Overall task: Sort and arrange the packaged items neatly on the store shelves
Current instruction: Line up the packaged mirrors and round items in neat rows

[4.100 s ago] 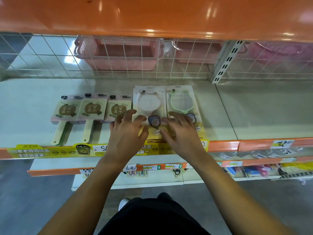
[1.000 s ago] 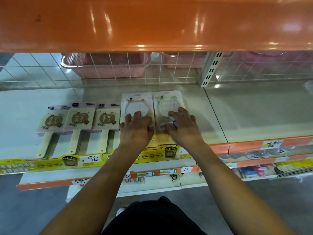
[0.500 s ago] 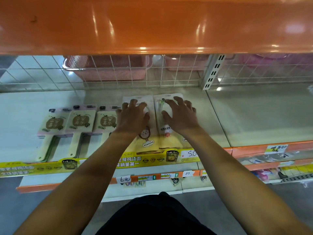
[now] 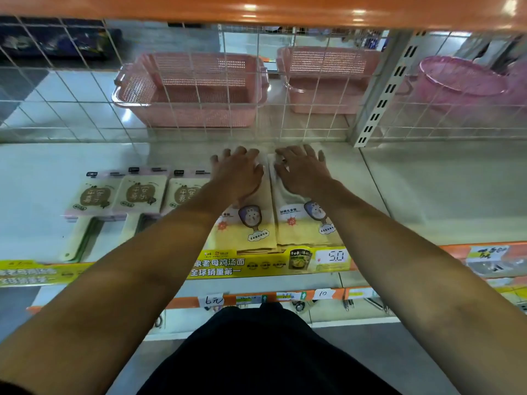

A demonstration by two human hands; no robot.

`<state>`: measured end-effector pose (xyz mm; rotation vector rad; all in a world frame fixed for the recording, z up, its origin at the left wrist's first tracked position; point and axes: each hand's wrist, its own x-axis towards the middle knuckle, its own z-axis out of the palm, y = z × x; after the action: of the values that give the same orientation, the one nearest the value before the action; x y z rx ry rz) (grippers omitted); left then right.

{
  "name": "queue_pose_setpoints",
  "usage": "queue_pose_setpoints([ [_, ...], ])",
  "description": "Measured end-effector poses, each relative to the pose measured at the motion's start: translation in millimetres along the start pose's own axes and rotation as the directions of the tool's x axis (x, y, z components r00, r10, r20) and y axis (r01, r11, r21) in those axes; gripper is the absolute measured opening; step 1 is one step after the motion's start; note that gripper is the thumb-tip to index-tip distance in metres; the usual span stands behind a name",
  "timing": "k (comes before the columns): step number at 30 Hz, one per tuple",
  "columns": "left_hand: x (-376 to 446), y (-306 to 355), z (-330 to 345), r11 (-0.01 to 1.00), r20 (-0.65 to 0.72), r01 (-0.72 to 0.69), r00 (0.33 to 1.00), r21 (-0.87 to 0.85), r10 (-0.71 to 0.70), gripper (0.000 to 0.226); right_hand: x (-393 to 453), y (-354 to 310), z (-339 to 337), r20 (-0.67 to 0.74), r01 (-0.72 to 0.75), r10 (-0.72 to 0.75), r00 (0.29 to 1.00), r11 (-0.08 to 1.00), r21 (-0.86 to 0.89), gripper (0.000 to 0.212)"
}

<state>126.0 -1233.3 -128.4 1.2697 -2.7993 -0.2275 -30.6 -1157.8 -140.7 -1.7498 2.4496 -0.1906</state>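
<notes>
While your left hand (image 4: 238, 173) and right hand (image 4: 301, 171) press flat, fingers spread, on the two mirror packs (image 4: 258, 229), treat them as light, slippery, fragile; hold their far edges.

Both hands — left hand (image 4: 238, 173), right hand (image 4: 299, 172) — have slid farther back along the two mirror packs (image 4: 273, 223), fingertips now at the far ends.

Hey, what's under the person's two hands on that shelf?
Two yellow mirror packs lie side by side: the left hand rests on the left pack, the right hand on the right pack. Their upper halves are covered.
</notes>
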Motion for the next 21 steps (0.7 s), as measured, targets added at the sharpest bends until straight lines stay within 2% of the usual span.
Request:
queue_pose_setpoints([
  [5, 0.2, -2.1, -0.2, 1.000, -0.016, 0.003, 1.000, -0.027, -0.003, 0.047, -4.3, 3.1, 1.6, -0.044, -0.013, 0.014, 0.999, 1.000, 0.024, 0.047],
  [8, -1.6, -1.1, 0.0, 1.000, -0.010, -0.001, 1.000, -0.028, 0.001, 0.047, -6.1, 2.5, 0.8, -0.022, -0.015, 0.015, 1.000, 1.000, 0.014, 0.049],
  [16, -40.3, 10.1, -4.6, 0.999, -0.107, 0.025, 0.994, -0.032, -0.028, 0.051, -41.0, 3.1, -16.7, -0.093, -0.053, 0.062, 0.994, 0.994, 0.091, 0.052],
  [21, -75.2, 24.5, 0.2, 0.996, -0.012, 0.083, 0.996, -0.036, -0.083, 0.051, -79.0, 0.0, -7.8, -0.030, -0.148, 0.151, 0.988, 0.984, 0.096, 0.052],
])
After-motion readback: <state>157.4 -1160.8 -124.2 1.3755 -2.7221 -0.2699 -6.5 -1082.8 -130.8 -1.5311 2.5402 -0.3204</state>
